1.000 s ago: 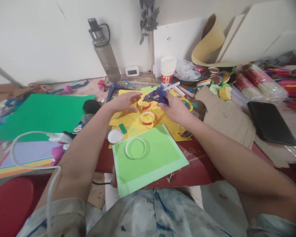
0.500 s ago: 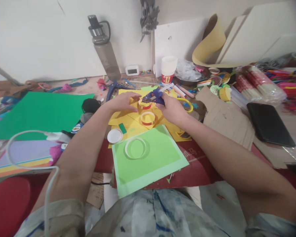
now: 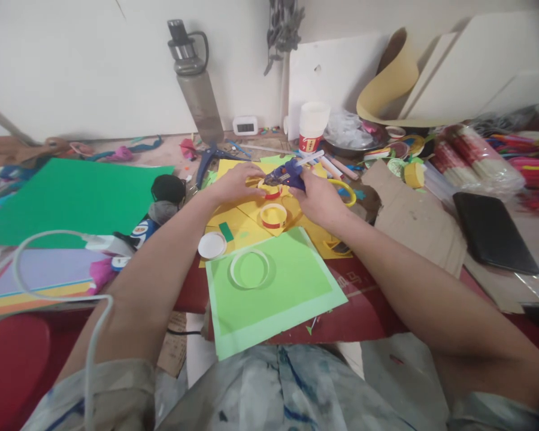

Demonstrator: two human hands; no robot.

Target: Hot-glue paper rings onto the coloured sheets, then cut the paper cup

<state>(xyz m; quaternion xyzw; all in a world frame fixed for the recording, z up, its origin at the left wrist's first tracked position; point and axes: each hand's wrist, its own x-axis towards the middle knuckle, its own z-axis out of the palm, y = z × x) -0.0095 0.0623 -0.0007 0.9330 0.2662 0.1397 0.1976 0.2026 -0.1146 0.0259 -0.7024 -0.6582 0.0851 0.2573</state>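
My right hand (image 3: pixel 318 194) is wrapped round a blue glue gun (image 3: pixel 287 175), with a white glue stick coming out of its back end. The gun's nozzle points left, over a red-and-white paper ring (image 3: pixel 272 193). My left hand (image 3: pixel 240 181) is at the left side of that ring, fingers curved round its edge; the fingertips are partly hidden. A second ring (image 3: pixel 273 216) with a red band lies nearer on the yellow paper (image 3: pixel 242 212). On the light green sheet (image 3: pixel 278 293) rests a thin white ring (image 3: pixel 250 269). A white disc (image 3: pixel 212 245) lies beside a small green strip (image 3: pixel 225 231).
A grey bottle (image 3: pixel 200 90) and a paper cup (image 3: pixel 313 129) stand at the back. Green card (image 3: pixel 76 200) and a white cable (image 3: pixel 54 233) are at left. Cardboard (image 3: pixel 413 221) and a black phone (image 3: pixel 496 230) lie at right.
My left hand has moved in closer to the ring under the gun, and its fingers are nearer together. The view has shifted slightly, and my right hand still holds the glue gun.
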